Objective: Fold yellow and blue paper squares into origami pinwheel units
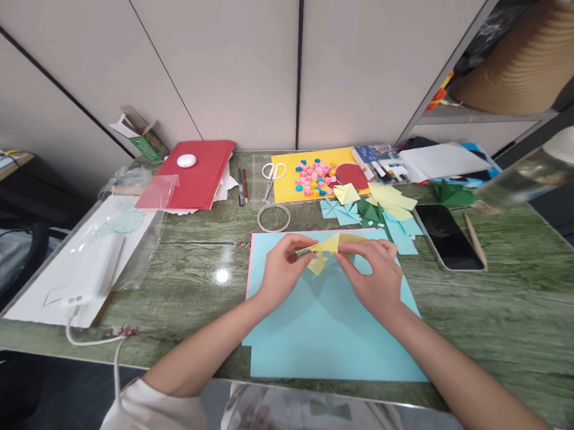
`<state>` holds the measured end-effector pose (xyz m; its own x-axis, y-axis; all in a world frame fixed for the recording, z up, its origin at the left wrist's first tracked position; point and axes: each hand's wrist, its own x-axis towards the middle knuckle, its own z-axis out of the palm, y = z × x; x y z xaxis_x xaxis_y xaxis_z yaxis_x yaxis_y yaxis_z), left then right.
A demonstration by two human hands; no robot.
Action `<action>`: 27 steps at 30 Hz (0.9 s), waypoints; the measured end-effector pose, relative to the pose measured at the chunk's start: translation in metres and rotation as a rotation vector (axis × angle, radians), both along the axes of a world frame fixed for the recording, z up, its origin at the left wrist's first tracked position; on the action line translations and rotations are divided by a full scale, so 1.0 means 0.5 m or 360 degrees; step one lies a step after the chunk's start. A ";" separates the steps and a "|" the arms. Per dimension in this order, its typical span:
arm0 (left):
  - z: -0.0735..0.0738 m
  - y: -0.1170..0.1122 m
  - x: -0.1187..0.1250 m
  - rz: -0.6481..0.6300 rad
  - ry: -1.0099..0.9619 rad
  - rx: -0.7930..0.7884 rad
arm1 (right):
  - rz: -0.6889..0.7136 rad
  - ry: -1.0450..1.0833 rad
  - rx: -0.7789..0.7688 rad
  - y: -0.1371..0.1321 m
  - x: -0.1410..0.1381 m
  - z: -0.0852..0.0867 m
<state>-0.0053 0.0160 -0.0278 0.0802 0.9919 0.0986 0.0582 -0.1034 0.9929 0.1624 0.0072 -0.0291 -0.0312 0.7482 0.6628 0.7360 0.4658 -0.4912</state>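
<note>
Over the blue sheet (329,333), I pinch the yellow paper (332,244) with my left grip (283,269) and right grip (378,274), its long axis running crosswise between them, neither clearly nearer.

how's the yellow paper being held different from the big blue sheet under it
The yellow paper is held up by the fingers of the left hand and right hand, while the blue sheet lies on the table. The yellow paper is folded; the blue sheet is spread flat. The yellow paper is also much smaller than the blue sheet. Both look plain-coloured.
</note>
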 end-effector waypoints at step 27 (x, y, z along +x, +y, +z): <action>-0.024 -0.010 0.004 0.0297 0.0193 0.0690 | 0.0069 0.0141 0.0140 0.006 -0.003 -0.006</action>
<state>-0.0033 0.0108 -0.0397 -0.0589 0.8600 0.5069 0.2280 -0.4827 0.8456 0.1610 0.0101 -0.0323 -0.0005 0.6864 0.7273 0.6700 0.5401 -0.5093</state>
